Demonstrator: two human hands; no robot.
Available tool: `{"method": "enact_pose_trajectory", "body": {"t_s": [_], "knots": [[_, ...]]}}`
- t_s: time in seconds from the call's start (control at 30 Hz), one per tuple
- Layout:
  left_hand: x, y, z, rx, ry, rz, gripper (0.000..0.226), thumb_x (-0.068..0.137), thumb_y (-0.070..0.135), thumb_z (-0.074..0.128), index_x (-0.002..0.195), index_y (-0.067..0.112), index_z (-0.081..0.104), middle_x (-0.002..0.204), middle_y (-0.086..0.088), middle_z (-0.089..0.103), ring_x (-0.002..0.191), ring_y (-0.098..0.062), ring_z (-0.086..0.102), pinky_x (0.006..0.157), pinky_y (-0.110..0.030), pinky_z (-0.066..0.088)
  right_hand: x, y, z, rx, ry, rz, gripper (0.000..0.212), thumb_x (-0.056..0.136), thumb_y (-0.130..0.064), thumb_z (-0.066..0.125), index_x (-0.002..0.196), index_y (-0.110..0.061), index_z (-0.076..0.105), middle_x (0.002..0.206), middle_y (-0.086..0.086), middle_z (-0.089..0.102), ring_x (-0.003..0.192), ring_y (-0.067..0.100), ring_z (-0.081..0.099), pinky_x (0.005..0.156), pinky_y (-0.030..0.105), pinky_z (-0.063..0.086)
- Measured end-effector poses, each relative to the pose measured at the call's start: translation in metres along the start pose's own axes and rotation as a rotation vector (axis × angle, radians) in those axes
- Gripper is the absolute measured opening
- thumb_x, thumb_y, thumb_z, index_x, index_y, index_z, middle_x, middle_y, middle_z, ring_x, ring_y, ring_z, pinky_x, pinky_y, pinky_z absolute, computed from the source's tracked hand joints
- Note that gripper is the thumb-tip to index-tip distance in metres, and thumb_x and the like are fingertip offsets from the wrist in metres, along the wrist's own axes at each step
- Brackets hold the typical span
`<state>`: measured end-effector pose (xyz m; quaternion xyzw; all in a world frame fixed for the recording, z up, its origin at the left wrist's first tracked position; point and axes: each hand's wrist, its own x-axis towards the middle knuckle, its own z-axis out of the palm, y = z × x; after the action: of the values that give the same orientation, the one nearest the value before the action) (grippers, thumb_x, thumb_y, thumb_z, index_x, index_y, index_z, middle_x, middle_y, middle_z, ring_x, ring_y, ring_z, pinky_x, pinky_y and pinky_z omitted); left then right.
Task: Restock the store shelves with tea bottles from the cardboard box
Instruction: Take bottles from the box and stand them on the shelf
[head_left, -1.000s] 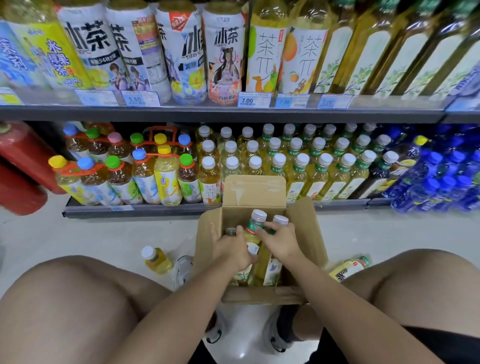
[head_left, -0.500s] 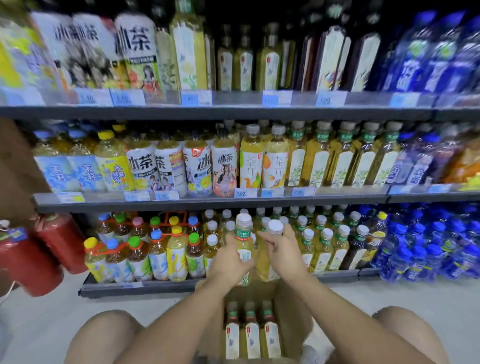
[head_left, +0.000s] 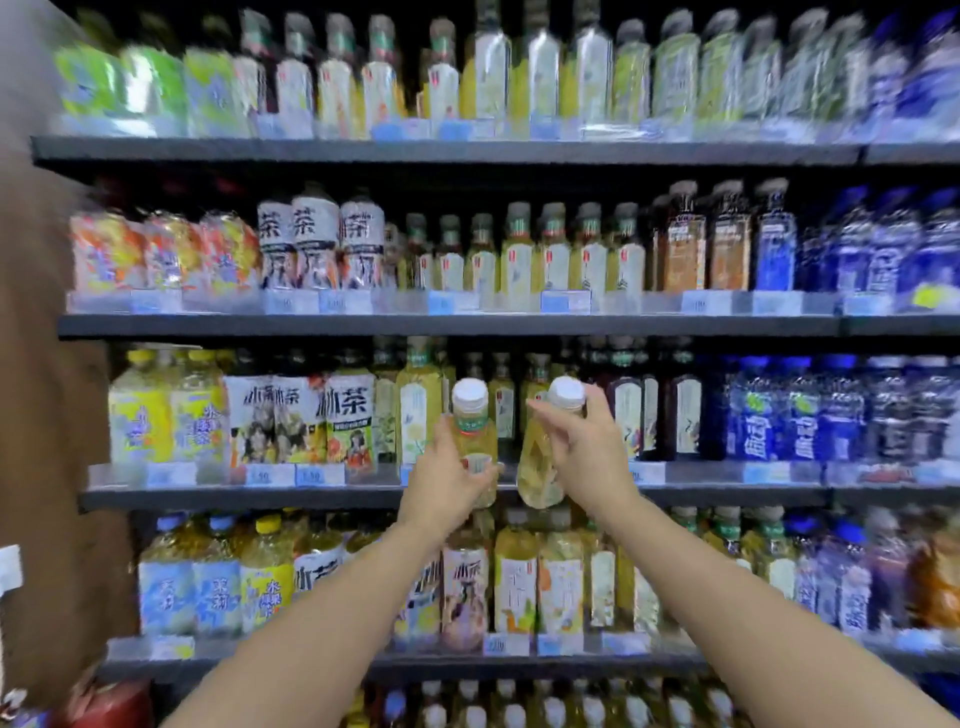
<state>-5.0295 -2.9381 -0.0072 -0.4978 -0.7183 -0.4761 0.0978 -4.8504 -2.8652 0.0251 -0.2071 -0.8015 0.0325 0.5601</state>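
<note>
I hold two yellow-green tea bottles with white caps up in front of the third shelf from the top. My left hand (head_left: 447, 480) grips the left tea bottle (head_left: 471, 421) around its body. My right hand (head_left: 589, 457) grips the right tea bottle (head_left: 540, 467) at its neck and upper body. Both bottles hang just before a dark gap among similar tea bottles on that shelf (head_left: 363, 496). The cardboard box is out of view.
Several shelves are packed with drinks: white-labelled tea bottles (head_left: 296, 421) at left, blue water bottles (head_left: 810, 415) at right, more tea on the shelf below (head_left: 514, 577). A brown surface (head_left: 47, 415) fills the left edge.
Both hands lifted the two bottles out of the box and raised them from the bottom shelf level up to a higher shelf. The view tilted upward and the box dropped out of sight.
</note>
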Motion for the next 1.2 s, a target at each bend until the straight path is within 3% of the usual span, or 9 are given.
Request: {"method": "enact_pose_trajectory", "body": {"t_s": [0.23,0.47,0.67,0.73,0.87,0.97,1.07,1.13,1.2], "knots": [[0.077,0.021,0.017,-0.037,0.036,0.085,0.084,0.077,0.048,0.08,0.14,0.035,0.025,0.114,0.002,0.062,0.09,-0.015,0.062,0.081,-0.04,0.057,0.072,0.03,0.024,-0.003,-0.021,-0.072,0.031,0.094,-0.008,0.063,0.119,-0.024,0.071,0.134,0.007,0.044,0.119,0.014,0.049,0.101,0.02,0.038],[0.124,-0.006,0.064,-0.02,-0.063,-0.04,0.08,0.078,0.048,0.079,0.137,0.03,0.028,0.107,0.003,0.066,0.089,-0.016,0.066,0.079,-0.04,0.06,0.091,0.076,0.081,0.052,-0.172,0.124,0.029,0.098,-0.014,0.058,0.125,-0.019,0.068,0.124,-0.005,0.039,0.102,-0.005,0.044,0.088,-0.006,0.027],[0.147,-0.038,0.095,0.077,-0.104,-0.152,0.095,0.083,0.048,0.074,0.154,0.02,0.017,0.117,-0.005,0.067,0.099,-0.023,0.067,0.082,-0.037,0.058,0.114,0.11,0.126,0.013,-0.175,0.264,0.031,0.101,-0.017,0.05,0.127,-0.027,0.065,0.136,0.01,0.039,0.107,0.02,0.058,0.1,0.026,0.046],[0.159,-0.042,0.097,0.105,-0.125,-0.189,0.097,0.085,0.046,0.071,0.157,0.015,0.014,0.114,-0.008,0.067,0.097,-0.026,0.068,0.076,-0.036,0.058,0.116,0.117,0.138,-0.018,-0.27,0.275,0.036,0.101,-0.019,0.047,0.135,-0.029,0.056,0.142,0.014,0.035,0.108,0.026,0.06,0.098,0.032,0.05],[0.175,-0.045,0.102,0.197,-0.184,-0.236,0.088,0.084,0.053,0.069,0.149,0.005,0.034,0.109,-0.011,0.069,0.09,-0.027,0.067,0.067,-0.032,0.053,0.101,0.134,0.159,-0.16,-0.459,0.286,0.053,0.099,-0.028,0.053,0.148,-0.036,0.034,0.156,0.018,0.016,0.097,0.027,0.065,0.094,0.032,0.051],[0.177,-0.044,0.111,0.187,-0.187,-0.224,0.094,0.087,0.046,0.067,0.156,0.014,0.012,0.122,-0.018,0.064,0.105,-0.036,0.066,0.081,-0.039,0.057,0.092,0.14,0.159,-0.203,-0.531,0.27,0.067,0.1,-0.025,0.052,0.151,-0.049,0.015,0.161,0.015,-0.008,0.083,0.025,0.063,0.074,0.031,0.054],[0.17,-0.041,0.114,0.174,-0.162,-0.231,0.096,0.091,0.041,0.066,0.159,0.016,0.003,0.12,-0.019,0.064,0.104,-0.037,0.066,0.084,-0.043,0.057,0.079,0.138,0.148,-0.274,-0.595,0.232,0.077,0.101,-0.031,0.05,0.145,-0.061,-0.004,0.161,0.008,-0.021,0.066,0.014,0.056,0.056,0.025,0.048],[0.159,-0.038,0.113,0.163,-0.144,-0.223,0.095,0.093,0.036,0.066,0.159,0.019,-0.001,0.12,-0.019,0.063,0.103,-0.035,0.067,0.084,-0.043,0.057,0.07,0.138,0.137,-0.352,-0.561,0.181,0.071,0.1,-0.032,0.052,0.147,-0.056,0.006,0.163,0.005,-0.012,0.072,0.011,0.059,0.056,0.022,0.046],[0.145,-0.034,0.11,0.164,-0.112,-0.193,0.091,0.093,0.027,0.068,0.158,0.017,0.005,0.128,-0.019,0.056,0.109,-0.034,0.065,0.086,-0.041,0.055,0.062,0.135,0.126,-0.395,-0.461,0.173,0.043,0.1,-0.031,0.05,0.141,-0.036,0.038,0.155,0.007,0.026,0.08,0.013,0.061,0.063,0.027,0.052]]}}
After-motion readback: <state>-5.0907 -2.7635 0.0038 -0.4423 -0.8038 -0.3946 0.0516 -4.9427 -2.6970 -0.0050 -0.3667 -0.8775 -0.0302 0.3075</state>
